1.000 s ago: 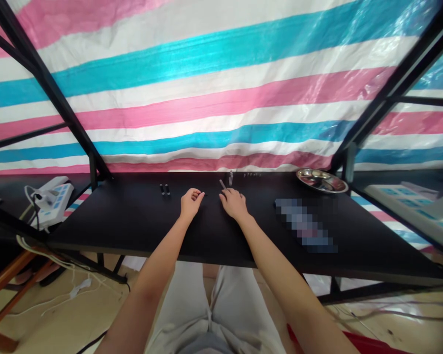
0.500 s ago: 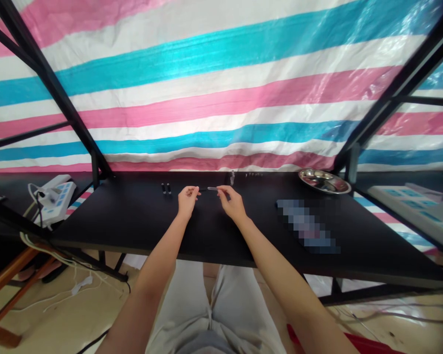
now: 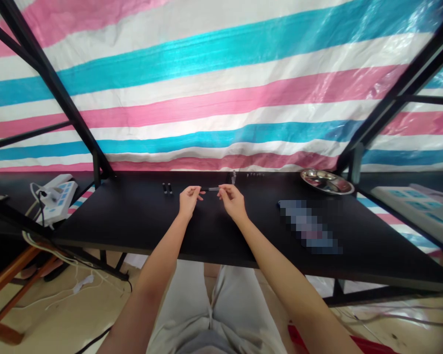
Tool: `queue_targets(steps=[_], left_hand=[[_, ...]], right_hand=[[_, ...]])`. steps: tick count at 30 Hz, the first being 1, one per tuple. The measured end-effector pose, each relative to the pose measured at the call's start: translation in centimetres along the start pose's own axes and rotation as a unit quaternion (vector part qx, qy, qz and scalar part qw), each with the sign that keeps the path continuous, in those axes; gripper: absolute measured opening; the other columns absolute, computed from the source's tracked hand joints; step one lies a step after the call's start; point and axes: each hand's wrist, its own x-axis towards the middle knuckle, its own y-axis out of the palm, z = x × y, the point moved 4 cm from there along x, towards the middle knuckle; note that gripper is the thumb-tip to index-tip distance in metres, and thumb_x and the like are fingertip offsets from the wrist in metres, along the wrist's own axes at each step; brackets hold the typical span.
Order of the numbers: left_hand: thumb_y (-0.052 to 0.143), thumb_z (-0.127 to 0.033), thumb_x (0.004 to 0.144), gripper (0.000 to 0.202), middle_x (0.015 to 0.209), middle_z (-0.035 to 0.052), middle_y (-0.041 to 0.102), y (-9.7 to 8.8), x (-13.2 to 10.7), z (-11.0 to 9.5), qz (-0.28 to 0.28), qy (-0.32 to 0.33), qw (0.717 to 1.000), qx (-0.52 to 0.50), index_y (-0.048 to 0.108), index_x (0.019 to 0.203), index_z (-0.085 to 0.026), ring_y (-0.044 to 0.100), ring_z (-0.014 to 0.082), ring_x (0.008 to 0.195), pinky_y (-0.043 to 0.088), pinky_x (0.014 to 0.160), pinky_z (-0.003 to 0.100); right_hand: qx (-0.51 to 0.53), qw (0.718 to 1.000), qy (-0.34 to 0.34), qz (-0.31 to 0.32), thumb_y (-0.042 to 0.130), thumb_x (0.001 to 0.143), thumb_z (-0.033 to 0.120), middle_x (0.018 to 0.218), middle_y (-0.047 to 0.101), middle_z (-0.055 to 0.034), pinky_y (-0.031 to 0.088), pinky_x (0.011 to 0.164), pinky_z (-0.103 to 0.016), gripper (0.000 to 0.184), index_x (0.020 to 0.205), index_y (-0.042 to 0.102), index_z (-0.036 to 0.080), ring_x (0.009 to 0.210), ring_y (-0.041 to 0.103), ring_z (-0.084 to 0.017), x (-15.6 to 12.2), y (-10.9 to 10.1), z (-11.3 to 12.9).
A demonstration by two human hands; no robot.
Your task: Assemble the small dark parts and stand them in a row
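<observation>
My left hand (image 3: 188,200) pinches the left end of a thin dark rod (image 3: 204,189) just above the black table (image 3: 133,221). My right hand (image 3: 233,201) has thumb and fingers closed on the right end of a slim clear tube (image 3: 213,189). Rod and tube are in line, with the rod's right end meeting or inside the tube; they are too small to tell the kind. Left of my left hand, two short black cylinders with silvery ends (image 3: 167,188) lie side by side. Behind my right hand are small clear pieces (image 3: 234,177).
A divided metal plate (image 3: 327,182) stands at the back right. A blurred-out bluish object (image 3: 310,226) lies in front of it. Tiny pieces (image 3: 256,174) line the back edge. Power strips (image 3: 61,204) with cables are at the left, and black frame posts (image 3: 96,164) flank the table.
The dark rod and the clear tube have come together; the tube looks darker inside now. Both hands keep their pinch and have hardly moved; the view has shifted slightly.
</observation>
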Motion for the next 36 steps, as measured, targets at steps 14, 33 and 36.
queue_targets(steps=[14,33,36], left_hand=[[0.064,-0.044,0.068,0.033,0.075,0.0067,0.069,0.8,-0.7,-0.3,0.068,0.016,0.997,0.035,0.062,0.084,-0.014,0.064,0.0158,0.058,0.045,0.055,0.025],[0.066,-0.036,0.066,0.021,0.070,0.0031,0.062,0.9,-0.5,-0.1,0.092,0.110,0.981,0.134,0.067,0.067,-0.015,0.056,0.0129,0.066,0.043,0.061,0.025],[0.065,-0.036,0.066,0.021,0.071,0.0029,0.062,0.9,-0.5,-0.2,0.089,0.114,0.978,0.151,0.066,0.066,-0.015,0.055,0.0124,0.066,0.043,0.063,0.025]], right_hand=[[-0.133,0.984,0.012,0.116,0.031,0.088,0.037,0.077,0.058,-0.0033,0.045,0.067,-0.028,0.031,0.106,0.048,0.018,0.066,0.055,-0.014,-0.4,0.9,-1.6],[-0.051,0.985,0.030,0.161,0.039,0.084,0.038,0.071,0.059,-0.0002,0.046,0.063,-0.029,0.019,0.093,0.042,0.021,0.058,0.054,-0.012,-0.7,1.9,-1.5],[-0.056,0.984,0.022,0.165,0.038,0.084,0.037,0.071,0.059,-0.0004,0.046,0.062,-0.028,0.020,0.095,0.043,0.020,0.057,0.054,-0.012,-0.8,2.0,-1.3]])
